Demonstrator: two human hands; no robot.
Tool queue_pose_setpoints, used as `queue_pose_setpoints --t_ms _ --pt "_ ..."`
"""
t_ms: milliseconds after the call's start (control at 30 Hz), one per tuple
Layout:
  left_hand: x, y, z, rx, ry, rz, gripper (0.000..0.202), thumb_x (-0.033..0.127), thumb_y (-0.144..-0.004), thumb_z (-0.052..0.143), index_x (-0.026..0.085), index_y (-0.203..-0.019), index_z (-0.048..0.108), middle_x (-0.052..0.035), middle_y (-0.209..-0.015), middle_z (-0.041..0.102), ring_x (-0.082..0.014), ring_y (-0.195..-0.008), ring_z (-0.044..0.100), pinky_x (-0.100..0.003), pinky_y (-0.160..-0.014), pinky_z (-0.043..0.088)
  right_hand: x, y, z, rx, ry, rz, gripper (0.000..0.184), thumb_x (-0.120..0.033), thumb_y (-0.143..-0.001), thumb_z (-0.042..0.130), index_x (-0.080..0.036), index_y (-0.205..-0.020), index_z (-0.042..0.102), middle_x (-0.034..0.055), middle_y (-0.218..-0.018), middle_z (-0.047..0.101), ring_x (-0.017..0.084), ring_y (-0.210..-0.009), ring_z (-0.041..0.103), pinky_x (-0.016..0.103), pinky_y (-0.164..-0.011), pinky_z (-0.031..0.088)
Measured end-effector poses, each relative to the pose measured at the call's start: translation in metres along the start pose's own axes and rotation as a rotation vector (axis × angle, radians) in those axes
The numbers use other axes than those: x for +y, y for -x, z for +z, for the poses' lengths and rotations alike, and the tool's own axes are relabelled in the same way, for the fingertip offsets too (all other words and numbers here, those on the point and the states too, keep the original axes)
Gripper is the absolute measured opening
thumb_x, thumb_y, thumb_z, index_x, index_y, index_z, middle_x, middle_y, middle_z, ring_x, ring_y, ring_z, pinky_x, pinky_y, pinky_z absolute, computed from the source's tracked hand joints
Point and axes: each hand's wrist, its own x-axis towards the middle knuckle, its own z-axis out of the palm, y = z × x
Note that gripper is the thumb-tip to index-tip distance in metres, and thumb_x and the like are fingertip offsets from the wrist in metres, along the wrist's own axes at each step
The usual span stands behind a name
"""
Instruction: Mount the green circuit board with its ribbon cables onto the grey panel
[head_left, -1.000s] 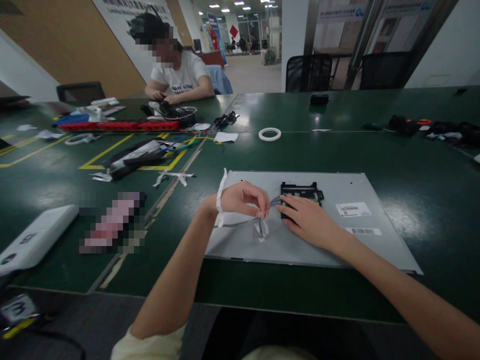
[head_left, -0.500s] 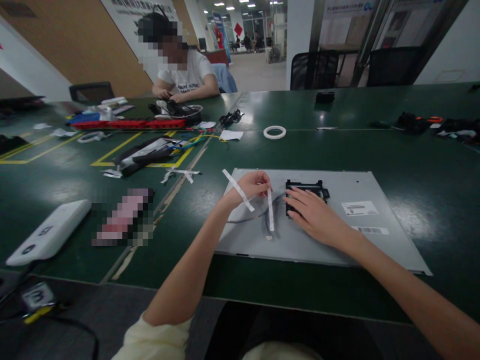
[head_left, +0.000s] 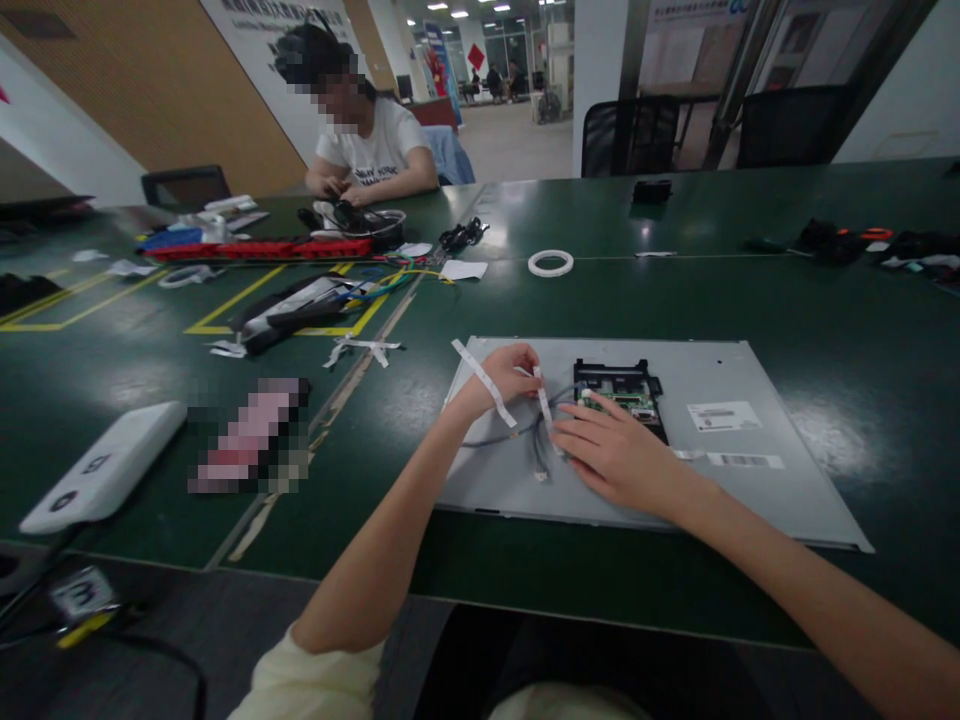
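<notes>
A grey metal panel (head_left: 750,480) lies flat on the green table in front of me. A black-framed opening with a green circuit board (head_left: 626,392) sits near its middle. My left hand (head_left: 504,372) pinches a white tape strip (head_left: 541,398) above a thin grey cable (head_left: 502,436) that runs across the panel. A second white strip (head_left: 484,382) sticks to my left wrist. My right hand (head_left: 616,455) lies flat on the panel just left of the board, fingers stretched over the cable.
A white tape roll (head_left: 550,263) lies beyond the panel. To the left are loose tape pieces (head_left: 360,347), coloured wires (head_left: 382,282), a red strip (head_left: 255,249) and a white device (head_left: 101,482). Another person (head_left: 371,150) works at the far side. Black tools (head_left: 832,240) lie far right.
My right hand slid left and toward me off the black-framed opening, uncovering the circuit board. My left hand, earlier low at the cable, now holds the tape strip higher.
</notes>
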Motion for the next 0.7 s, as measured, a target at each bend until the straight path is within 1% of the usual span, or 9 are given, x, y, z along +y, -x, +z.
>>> queue_pose_setpoints --t_ms 200,333,433,500,567,700 --pt "0.006 0.001 0.000 0.003 -0.009 0.010 0.026 0.015 -0.058 0.070 0.015 -0.075 0.050 0.0039 -0.065 0.059 -0.0094 -0.056 0.057 -0.022 -0.055 0.046 0.000 -0.004 0.009 0.088 0.074 -0.079 0.023 -0.011 -0.090 0.045 -0.016 -0.101 0.065 0.0052 -0.108 0.066 0.020 -0.117 0.050 0.047 -0.109 0.024" --pt "0.005 0.002 0.000 -0.007 -0.001 -0.001 0.027 0.015 -0.058 0.069 0.015 -0.077 0.050 0.0036 -0.067 0.060 -0.0102 -0.058 0.059 -0.023 -0.057 0.047 -0.001 -0.006 0.009 0.117 0.103 -0.086 0.022 -0.009 -0.090 0.045 -0.016 -0.094 0.065 0.0053 -0.105 0.067 0.019 -0.110 0.054 0.044 -0.108 0.028" --pt "0.004 0.002 -0.001 -0.019 -0.008 0.007 0.027 0.015 -0.059 0.068 0.016 -0.077 0.049 0.0038 -0.068 0.059 -0.0103 -0.059 0.059 -0.023 -0.057 0.047 -0.002 -0.007 0.008 0.122 0.079 -0.055 0.021 -0.012 -0.090 0.046 -0.015 -0.097 0.065 0.0070 -0.106 0.066 0.019 -0.109 0.055 0.042 -0.107 0.031" --pt "0.003 0.002 -0.002 -0.044 -0.008 0.021 0.027 0.015 -0.059 0.068 0.016 -0.079 0.049 0.0034 -0.070 0.060 -0.0107 -0.060 0.060 -0.023 -0.058 0.047 -0.003 -0.007 0.008 0.099 0.061 -0.025 0.021 -0.019 -0.090 0.047 -0.014 -0.103 0.064 0.0090 -0.110 0.065 0.020 -0.112 0.053 0.044 -0.107 0.030" --pt "0.003 0.002 -0.003 -0.072 -0.023 0.043 0.028 0.016 -0.060 0.067 0.016 -0.081 0.048 0.0022 -0.074 0.061 -0.0114 -0.063 0.062 -0.023 -0.059 0.048 -0.004 -0.007 0.009 0.061 0.053 -0.008 0.026 -0.023 -0.090 0.047 -0.012 -0.109 0.062 0.0111 -0.115 0.062 0.022 -0.115 0.051 0.045 -0.107 0.030" --pt "0.001 0.002 -0.003 -0.090 -0.135 0.098 0.029 0.015 -0.060 0.066 0.016 -0.084 0.049 0.0006 -0.079 0.062 -0.0113 -0.063 0.062 -0.023 -0.058 0.048 -0.005 -0.007 0.012 0.019 0.058 -0.007 0.030 -0.020 -0.090 0.044 -0.011 -0.113 0.061 0.0120 -0.117 0.061 0.022 -0.118 0.050 0.045 -0.107 0.030"
